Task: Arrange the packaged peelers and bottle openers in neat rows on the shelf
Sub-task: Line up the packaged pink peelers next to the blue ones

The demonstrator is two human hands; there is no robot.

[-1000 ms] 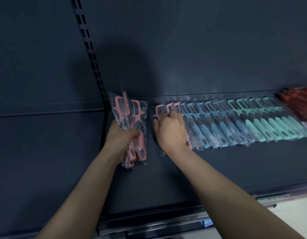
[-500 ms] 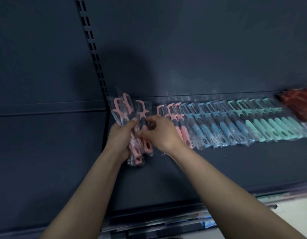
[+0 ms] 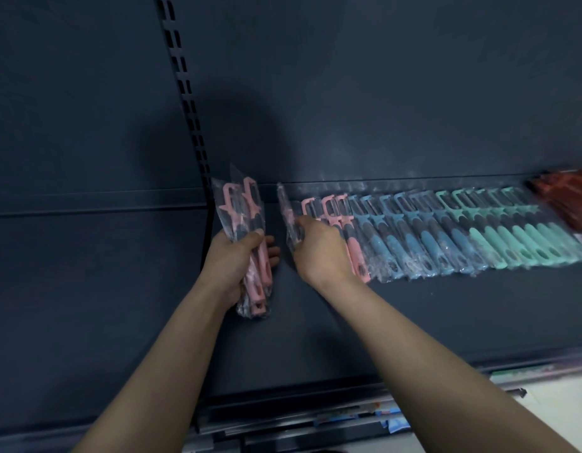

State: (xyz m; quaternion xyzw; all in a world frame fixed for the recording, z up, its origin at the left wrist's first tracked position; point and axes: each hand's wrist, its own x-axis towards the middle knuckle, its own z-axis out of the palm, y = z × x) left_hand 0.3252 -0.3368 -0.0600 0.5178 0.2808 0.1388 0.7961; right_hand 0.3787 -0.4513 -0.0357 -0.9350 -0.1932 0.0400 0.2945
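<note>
Bundle of pink peelers [image 3: 247, 207] gripped in left hand [image 3: 234, 259]; right hand [image 3: 319, 246] pinches one peeler [image 3: 288, 220].

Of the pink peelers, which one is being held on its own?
The single pink peeler pinched in your right hand, just left of the row. The row's pink ones lie flat; your left hand grips the others as a bundle.

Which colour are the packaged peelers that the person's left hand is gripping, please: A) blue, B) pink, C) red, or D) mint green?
B: the left hand grips a bundle of pink peelers. The blue peelers and mint green peelers lie in the row on the shelf. The right hand holds a single pink packet at the row's left end.
</note>
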